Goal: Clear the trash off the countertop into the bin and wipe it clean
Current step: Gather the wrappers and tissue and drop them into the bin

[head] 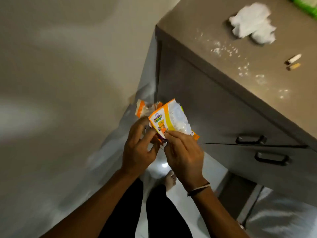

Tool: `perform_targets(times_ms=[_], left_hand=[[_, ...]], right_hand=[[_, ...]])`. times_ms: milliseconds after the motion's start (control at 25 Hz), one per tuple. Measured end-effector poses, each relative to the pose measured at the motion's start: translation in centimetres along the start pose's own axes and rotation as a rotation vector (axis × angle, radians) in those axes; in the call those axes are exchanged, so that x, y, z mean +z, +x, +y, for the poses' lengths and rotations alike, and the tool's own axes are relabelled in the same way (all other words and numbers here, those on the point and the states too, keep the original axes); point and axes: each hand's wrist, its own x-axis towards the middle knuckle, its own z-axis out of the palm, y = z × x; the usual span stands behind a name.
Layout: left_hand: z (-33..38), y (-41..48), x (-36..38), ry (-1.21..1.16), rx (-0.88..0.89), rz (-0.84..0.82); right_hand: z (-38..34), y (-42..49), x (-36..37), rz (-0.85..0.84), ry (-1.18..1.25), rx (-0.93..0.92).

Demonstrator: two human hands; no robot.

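Observation:
Both hands hold an orange, yellow and white plastic snack wrapper (169,120) in the air, left of the cabinet and over the floor. My left hand (139,146) pinches its lower left part and my right hand (184,152) grips its bottom edge. A second orange and white wrapper piece (142,109) sticks up behind my left hand. On the brown countertop (214,19) at the upper right lie a crumpled white tissue (253,24), white powder spills (228,50) and two small stubs (293,61). No bin is in view.
Grey drawers with black handles (250,140) sit under the countertop. A beige wall (60,66) fills the left. A green item (307,4) shows at the top right corner. The glossy floor and my bare foot (170,180) lie below.

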Motion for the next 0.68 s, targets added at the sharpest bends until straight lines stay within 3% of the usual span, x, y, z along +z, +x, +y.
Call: perform_targets(times_ms=[160,320,480,680], left_hand=[[-6.6,-3.8,7.8,0.092,-0.135,-0.343],[-13.7,-4.0,15.9,0.125,-0.077,-0.521],[-20.7,-3.9,22.5,0.153,-0.073,-0.602],[-25.7,-5.7,26.0,0.348,0.018,-0.997]], right_hand=[[6.8,-3.9,8.9,-0.362,-0.089,0.248],[12.3,-4.9,18.1,-0.558,-0.038,0.408],[16.1,-4.9,26.1,-0.703,-0.068,0.441],[20.0,-6.9,31.8,-1.063,-0.056,0.461]])
